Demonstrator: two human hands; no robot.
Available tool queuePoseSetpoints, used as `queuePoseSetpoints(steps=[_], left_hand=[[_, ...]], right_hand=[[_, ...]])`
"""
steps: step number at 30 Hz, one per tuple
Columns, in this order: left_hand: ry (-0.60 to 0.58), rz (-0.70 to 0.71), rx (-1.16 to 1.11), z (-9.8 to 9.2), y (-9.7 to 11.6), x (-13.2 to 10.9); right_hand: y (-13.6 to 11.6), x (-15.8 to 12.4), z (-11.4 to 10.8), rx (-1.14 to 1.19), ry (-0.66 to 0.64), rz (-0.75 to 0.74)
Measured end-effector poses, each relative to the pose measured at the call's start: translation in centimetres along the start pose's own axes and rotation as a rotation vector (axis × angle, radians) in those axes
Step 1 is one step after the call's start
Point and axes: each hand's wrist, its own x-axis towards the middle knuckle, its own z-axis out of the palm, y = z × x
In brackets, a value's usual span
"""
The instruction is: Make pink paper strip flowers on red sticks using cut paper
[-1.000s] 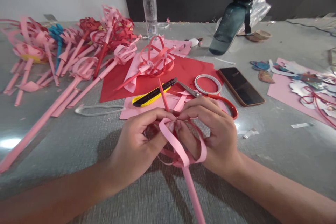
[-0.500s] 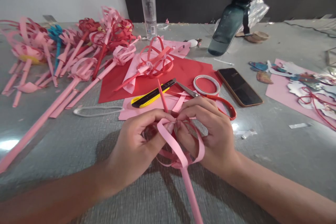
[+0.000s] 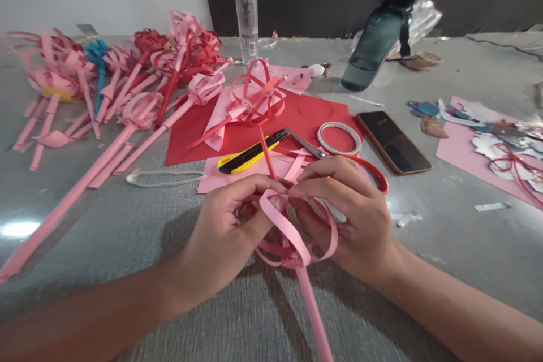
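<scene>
Both of my hands pinch the top of a pink paper flower [image 3: 292,237], whose looped strips bulge between them and whose rolled paper stem [image 3: 314,317] points down toward me. My left hand [image 3: 231,232] is closed, thumb and index finger on the strip ends. My right hand [image 3: 354,218] is closed on the same spot from the other side. Out of the pinch a thin red paper strip [image 3: 267,153] sticks up and away. Just beyond the fingers lie scissors [image 3: 314,150] with red handles, partly covered by my right hand, and a yellow and black utility knife [image 3: 253,153].
Many finished paper flowers [image 3: 139,85] pile up at the left. Red paper [image 3: 318,107] lies behind the knife, with a roll of tape [image 3: 339,138] and a phone [image 3: 393,142] to the right. A clear bottle [image 3: 246,17] and a tilted dark bottle [image 3: 373,45] stand at the back.
The whole view has shifted slightly, so things sit a little farther right. Both hands keep their pinch on the paper flower, with only a slight shift of the right fingers.
</scene>
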Motion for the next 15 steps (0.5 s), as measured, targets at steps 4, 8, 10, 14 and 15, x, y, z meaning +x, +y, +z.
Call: queuePoseSetpoints(steps=[4,8,10,14,15], left_hand=[[-0.010,-0.003,-0.012,0.03,0.02,0.09],[-0.030,-0.014,-0.040,-0.06,0.01,0.06],[-0.031,-0.018,-0.039,-0.11,-0.03,0.01],[-0.021,-0.029,-0.025,-0.12,-0.19,-0.10],[-0.019,-0.026,-0.024,-0.10,-0.23,-0.12]], right_hand=[[0.12,-0.05,0.05,-0.024,0.001,-0.016],[0.42,-0.06,0.03,-0.058,-0.006,-0.079],[0.60,-0.05,-0.07,-0.081,-0.015,-0.101],[0.82,-0.02,-0.36,-0.093,-0.036,-0.117],[0.82,-0.01,-0.43,-0.096,-0.040,-0.119]])
